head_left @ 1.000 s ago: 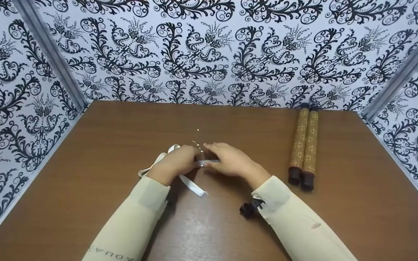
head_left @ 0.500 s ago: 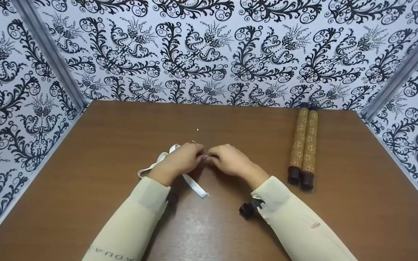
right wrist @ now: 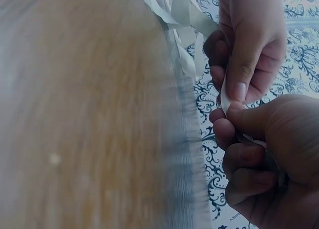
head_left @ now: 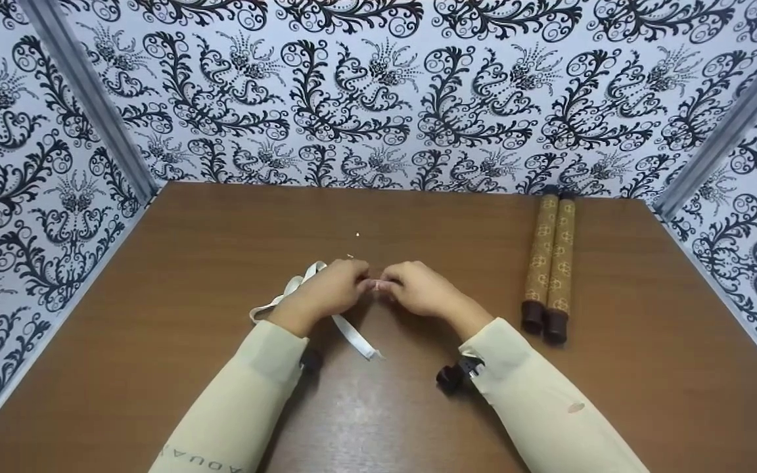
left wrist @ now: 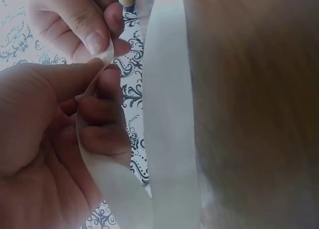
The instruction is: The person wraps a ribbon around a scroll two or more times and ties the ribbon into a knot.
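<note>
Left hand (head_left: 329,289): thumb and fingers pinching the white ribbon (head_left: 354,337). Right hand (head_left: 421,289): pinching the same ribbon, fingertips close against your left's. Changed since a second ago: your right fingers curl in tighter and less ribbon shows between the hands, so both grips appear to work one short spot. Remainder of ribbon: loops beside your left hand, perhaps liable to snag; tail between your wrists. Well right of your right hand: two patterned rods (head_left: 541,263), seemingly no hindrance.
</note>
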The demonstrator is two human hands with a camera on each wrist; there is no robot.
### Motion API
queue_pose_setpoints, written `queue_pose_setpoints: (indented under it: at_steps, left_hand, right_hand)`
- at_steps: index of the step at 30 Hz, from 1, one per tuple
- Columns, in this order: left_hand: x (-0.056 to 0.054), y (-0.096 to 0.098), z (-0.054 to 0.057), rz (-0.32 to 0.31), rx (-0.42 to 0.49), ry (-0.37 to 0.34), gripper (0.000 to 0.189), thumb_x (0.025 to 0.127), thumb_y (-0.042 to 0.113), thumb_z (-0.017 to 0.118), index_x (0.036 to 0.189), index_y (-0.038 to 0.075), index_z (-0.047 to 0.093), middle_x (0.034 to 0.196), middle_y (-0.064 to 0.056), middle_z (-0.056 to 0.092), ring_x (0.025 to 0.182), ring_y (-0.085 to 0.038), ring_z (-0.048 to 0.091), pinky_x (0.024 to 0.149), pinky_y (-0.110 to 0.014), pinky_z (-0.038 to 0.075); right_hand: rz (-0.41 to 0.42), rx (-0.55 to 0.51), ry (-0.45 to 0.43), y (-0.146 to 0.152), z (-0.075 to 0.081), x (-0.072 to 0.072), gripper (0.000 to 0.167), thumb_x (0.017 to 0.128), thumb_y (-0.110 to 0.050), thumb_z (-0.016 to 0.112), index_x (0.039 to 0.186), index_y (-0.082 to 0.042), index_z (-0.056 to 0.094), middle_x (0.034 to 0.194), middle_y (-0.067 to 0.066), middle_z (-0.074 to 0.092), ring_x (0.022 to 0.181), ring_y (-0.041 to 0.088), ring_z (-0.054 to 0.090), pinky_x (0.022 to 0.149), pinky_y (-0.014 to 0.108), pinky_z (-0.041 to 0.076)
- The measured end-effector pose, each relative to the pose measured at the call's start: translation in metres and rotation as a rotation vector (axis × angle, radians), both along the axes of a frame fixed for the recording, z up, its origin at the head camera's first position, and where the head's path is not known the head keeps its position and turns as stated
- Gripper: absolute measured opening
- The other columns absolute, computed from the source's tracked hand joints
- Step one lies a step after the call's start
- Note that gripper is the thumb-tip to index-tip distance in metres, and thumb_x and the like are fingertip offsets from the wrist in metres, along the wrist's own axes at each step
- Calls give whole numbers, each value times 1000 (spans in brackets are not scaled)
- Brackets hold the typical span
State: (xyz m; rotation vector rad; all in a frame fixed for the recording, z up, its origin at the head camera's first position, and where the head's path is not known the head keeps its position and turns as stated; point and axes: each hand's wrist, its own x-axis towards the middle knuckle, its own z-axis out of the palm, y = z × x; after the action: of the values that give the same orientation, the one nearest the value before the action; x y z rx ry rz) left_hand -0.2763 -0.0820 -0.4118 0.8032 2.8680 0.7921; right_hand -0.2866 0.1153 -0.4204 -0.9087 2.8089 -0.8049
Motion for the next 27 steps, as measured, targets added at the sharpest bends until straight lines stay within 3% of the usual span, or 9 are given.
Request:
queue_pose_setpoints:
  at_steps: [6,17,27]
  left_hand:
    - [0,-2,-2,-4,-11,-34,21,103,20,63,90,4,69,83,-4,65,78,-18,54,76,-37,49]
    - [2,-10,2,3,-2,-119,22,104,18,61,88,5,67,76,2,54,74,-18,50,70,-33,42]
    - [2,-15,2,2,-7,-158,22,105,18,60,88,7,68,75,4,54,71,-14,51,67,-29,41]
  right_hand:
    - [-31,-37,-78,9,1,0,19,103,-20,65,92,-8,76,76,5,69,70,13,55,70,31,47]
    - [-79,-86,-113,34,-2,-4,19,102,-19,65,93,-7,77,72,-2,64,68,12,53,66,30,44]
    - [-125,-91,-117,65,-6,-6,21,103,-19,65,89,-7,75,70,-1,62,66,13,52,65,31,44]
